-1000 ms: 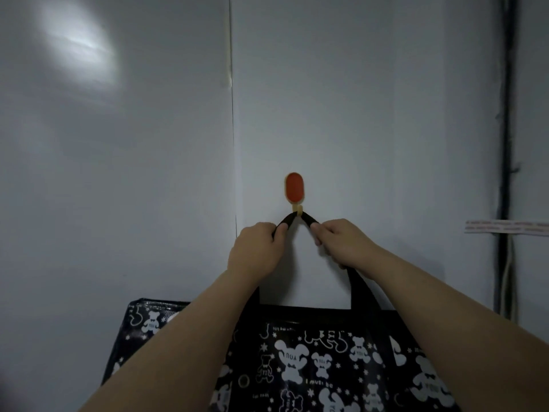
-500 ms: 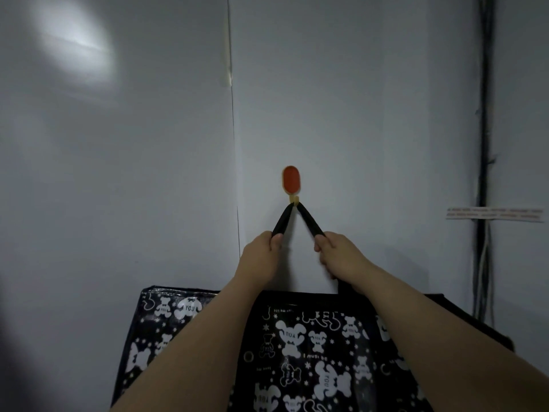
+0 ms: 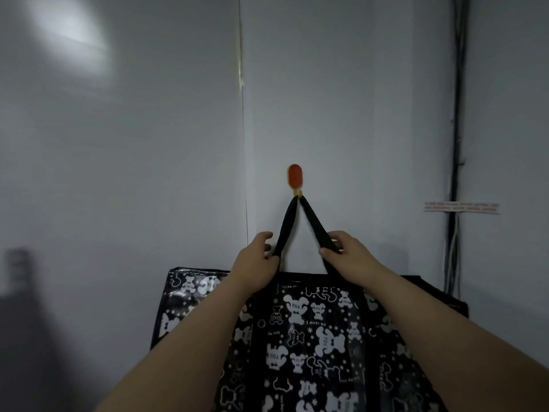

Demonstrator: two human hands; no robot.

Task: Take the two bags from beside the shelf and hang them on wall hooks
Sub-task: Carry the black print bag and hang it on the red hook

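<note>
A black bag with white bear prints (image 3: 300,331) hangs flat against the white wall. Its black strap (image 3: 312,221) runs up in a taut V to the small peg of an orange oval hook (image 3: 295,176). My left hand (image 3: 257,257) is at the left leg of the strap, thumb pressed on it and fingers loosening off toward the wall. My right hand (image 3: 346,251) pinches the right leg of the strap just above the bag's top edge. Only this one bag is in view.
A vertical seam (image 3: 243,144) splits the wall panels left of the hook. Dark cables (image 3: 454,173) run down the wall at the right, crossed by a white label strip (image 3: 462,207). A dim grey shape (image 3: 17,292) sits at the lower left.
Both hands have slid down the strap, away from the hook, and the strap has pulled straight into a longer V. The left hand's fingers have begun to spread.
</note>
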